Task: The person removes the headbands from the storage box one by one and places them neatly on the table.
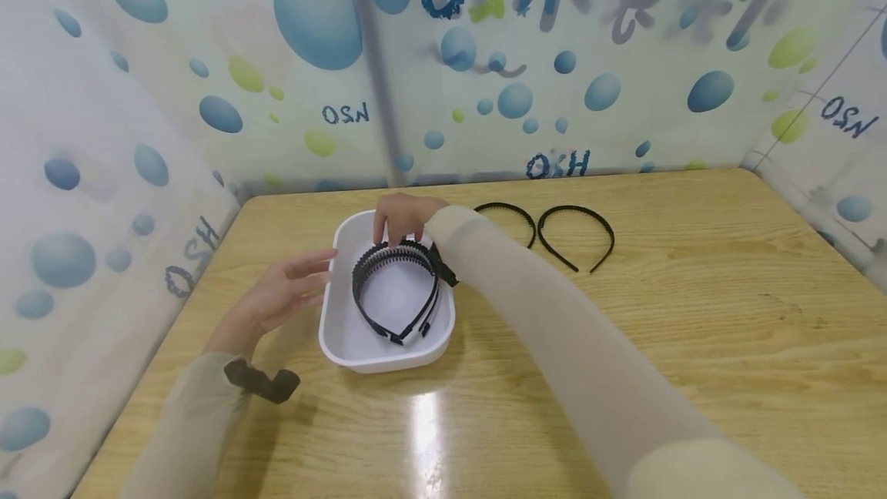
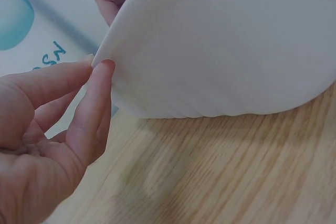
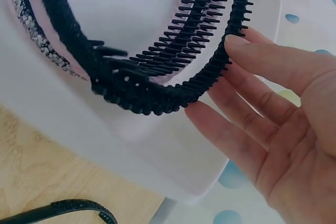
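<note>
Right arm (image 1: pixel 547 322) stretched far forward, slanting up-left across the body; right hand (image 1: pixel 405 216) turned down, fingers (image 3: pixel 236 137) bent in a pinch. Left arm (image 1: pixel 190 414) lower, shorter reach — left hand (image 1: pixel 294 287) angled up-right, fingertips (image 2: pixel 106 66) drawn close together.

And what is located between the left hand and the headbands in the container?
In the head view, the left wall of the container and a strip of its floor lie there.

Mostly blk on headbands (image 3: pixel 56 3), w/ silvery glitter & pale pink on some; wht on tub (image 1: pixel 395 364). Lt. brown w/ grain on table (image 1: pixel 693 276); dotted blue & green over wht on backdrop (image 1: pixel 416 83).
</note>
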Demonstrator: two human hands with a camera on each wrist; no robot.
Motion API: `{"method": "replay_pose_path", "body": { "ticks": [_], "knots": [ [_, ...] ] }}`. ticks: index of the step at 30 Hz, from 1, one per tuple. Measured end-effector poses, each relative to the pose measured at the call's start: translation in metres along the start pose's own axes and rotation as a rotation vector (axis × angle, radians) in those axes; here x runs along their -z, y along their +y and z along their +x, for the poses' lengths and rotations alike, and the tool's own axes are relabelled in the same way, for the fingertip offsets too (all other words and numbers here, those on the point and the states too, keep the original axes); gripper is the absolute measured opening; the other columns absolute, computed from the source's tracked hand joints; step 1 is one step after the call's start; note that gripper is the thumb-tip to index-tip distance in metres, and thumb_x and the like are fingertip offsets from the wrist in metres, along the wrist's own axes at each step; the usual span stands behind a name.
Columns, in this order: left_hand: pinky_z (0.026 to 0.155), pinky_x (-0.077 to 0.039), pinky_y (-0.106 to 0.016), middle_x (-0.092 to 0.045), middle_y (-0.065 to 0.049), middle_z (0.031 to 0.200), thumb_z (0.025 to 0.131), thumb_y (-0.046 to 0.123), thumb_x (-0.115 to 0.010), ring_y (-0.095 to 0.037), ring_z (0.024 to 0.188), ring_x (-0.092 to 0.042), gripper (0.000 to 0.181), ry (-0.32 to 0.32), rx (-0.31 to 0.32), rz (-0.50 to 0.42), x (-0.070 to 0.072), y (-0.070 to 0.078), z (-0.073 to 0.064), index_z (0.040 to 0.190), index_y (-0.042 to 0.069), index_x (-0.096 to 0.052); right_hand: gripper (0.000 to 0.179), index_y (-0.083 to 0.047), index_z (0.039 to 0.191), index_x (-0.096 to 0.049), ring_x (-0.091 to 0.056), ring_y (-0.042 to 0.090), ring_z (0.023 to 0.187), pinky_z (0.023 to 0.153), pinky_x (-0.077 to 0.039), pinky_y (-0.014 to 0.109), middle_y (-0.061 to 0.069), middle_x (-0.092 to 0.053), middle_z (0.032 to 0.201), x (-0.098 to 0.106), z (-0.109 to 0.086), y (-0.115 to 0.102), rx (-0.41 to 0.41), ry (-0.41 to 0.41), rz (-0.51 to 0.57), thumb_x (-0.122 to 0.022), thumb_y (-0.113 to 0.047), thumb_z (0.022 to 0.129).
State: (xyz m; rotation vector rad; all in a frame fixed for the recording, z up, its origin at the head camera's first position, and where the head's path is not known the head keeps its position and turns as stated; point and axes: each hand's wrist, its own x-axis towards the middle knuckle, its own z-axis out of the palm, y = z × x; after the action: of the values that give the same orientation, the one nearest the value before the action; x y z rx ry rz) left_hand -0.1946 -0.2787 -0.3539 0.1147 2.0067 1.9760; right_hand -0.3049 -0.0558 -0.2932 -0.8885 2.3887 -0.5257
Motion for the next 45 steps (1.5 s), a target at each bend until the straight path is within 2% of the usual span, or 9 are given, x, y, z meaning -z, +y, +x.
{"method": "replay_pose_path", "body": {
  "ticks": [8, 15, 22, 28, 36, 40, 45],
  "knots": [
    [0.087, -0.051, -0.026, -0.046, -0.005, 0.118, 0.091, 0.004, -0.055, -0.009, 0.097, -0.057, 0.041, -0.008, -0.007, 0.008, 0.0, 0.0, 0.001, 0.131, 0.01, -0.05, 0.025, -0.016, 0.106, -0.069, -0.054, 0.015, 0.095, 0.068, -0.056, 0.03, 0.001, -0.054, 0.121, 0.004, -0.004, -0.002, 0.023, 0.013, -0.027, -0.063, -0.003, 0.085],
    [0.086, -0.051, -0.025, -0.046, -0.006, 0.116, 0.091, 0.003, -0.054, -0.01, 0.096, -0.058, 0.039, -0.02, -0.013, -0.017, -0.001, 0.003, 0.0, 0.129, 0.011, -0.052, 0.025, -0.015, 0.108, -0.068, -0.054, 0.016, 0.097, 0.068, -0.056, 0.03, 0.002, -0.057, 0.114, 0.01, -0.008, -0.002, 0.042, 0.001, -0.021, -0.063, -0.003, 0.086],
    [0.086, -0.051, -0.025, -0.047, -0.005, 0.116, 0.091, 0.003, -0.054, -0.009, 0.096, -0.058, 0.039, -0.014, -0.011, -0.015, -0.001, 0.003, 0.0, 0.13, 0.011, -0.052, 0.027, -0.013, 0.107, -0.068, -0.059, 0.017, 0.085, 0.062, -0.057, 0.033, 0.006, -0.062, 0.104, 0.016, -0.011, -0.001, 0.11, 0.016, -0.035, -0.063, 0.0, 0.084],
    [0.086, -0.051, -0.026, -0.05, -0.002, 0.114, 0.091, 0.002, -0.054, -0.01, 0.096, -0.058, 0.041, -0.015, -0.007, -0.027, -0.003, 0.004, 0.0, 0.131, 0.009, -0.05, 0.027, -0.011, 0.107, -0.069, -0.06, 0.016, 0.081, 0.058, -0.057, 0.032, 0.006, -0.065, 0.096, 0.021, -0.017, -0.001, 0.173, 0.035, -0.055, -0.062, 0.0, 0.084],
    [0.085, -0.051, -0.026, -0.052, 0.0, 0.112, 0.091, 0.003, -0.054, -0.01, 0.097, -0.059, 0.039, -0.012, -0.007, -0.03, -0.001, 0.001, 0.0, 0.129, 0.013, -0.054, 0.028, -0.008, 0.11, -0.067, -0.057, 0.018, 0.065, 0.05, -0.05, 0.024, 0.008, -0.064, 0.094, 0.027, -0.028, -0.006, 0.249, 0.081, -0.091, -0.061, 0.001, 0.084],
    [0.085, -0.051, -0.026, -0.051, -0.001, 0.113, 0.091, 0.004, -0.055, -0.01, 0.097, -0.058, 0.039, -0.009, -0.009, -0.022, -0.001, -0.001, 0.0, 0.13, 0.012, -0.052, 0.027, -0.007, 0.11, -0.067, -0.057, 0.017, 0.069, 0.054, -0.051, 0.023, 0.008, -0.063, 0.096, 0.03, -0.034, -0.008, 0.264, 0.097, -0.07, -0.06, 0.001, 0.085],
    [0.086, -0.051, -0.025, -0.05, -0.003, 0.115, 0.092, 0.004, -0.055, -0.011, 0.097, -0.059, 0.04, -0.01, -0.015, -0.017, 0.0, -0.003, 0.0, 0.13, 0.013, -0.052, 0.026, -0.005, 0.108, -0.067, -0.058, 0.017, 0.083, 0.066, -0.052, 0.022, 0.008, -0.063, 0.097, 0.034, -0.038, -0.007, 0.314, 0.129, -0.071, -0.061, 0.002, 0.084]
  ]
}}
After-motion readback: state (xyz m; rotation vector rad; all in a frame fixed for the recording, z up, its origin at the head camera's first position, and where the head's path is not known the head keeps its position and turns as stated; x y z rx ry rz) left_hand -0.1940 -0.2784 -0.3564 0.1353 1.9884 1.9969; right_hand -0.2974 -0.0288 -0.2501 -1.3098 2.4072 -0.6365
